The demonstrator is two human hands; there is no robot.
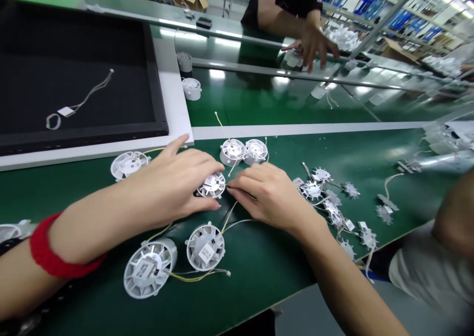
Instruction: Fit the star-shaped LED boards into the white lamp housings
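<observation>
My left hand [185,178], below a red wristband, is curled round a small white fan housing [213,185] with radial ribs and a label, thumb and fingers on its sides. At the housing's right edge my right hand [264,192] pinches a thin yellowish wire, mostly hidden by the fingertips. Nearer to me lie two wired fan housings, a tilted one [148,269] and a labelled one [205,247]. Just beyond my hands stand two more, a left one [232,151] and a right one [256,151]. Another housing [129,165] sits beyond my left forearm.
Several loose ribbed fan parts with wires [331,207] lie in a heap on the green table [266,272], right of my right hand. A black panel [74,69] with a wired connector is at the left. Across the belt [252,99], another person's hand [316,44] reaches over.
</observation>
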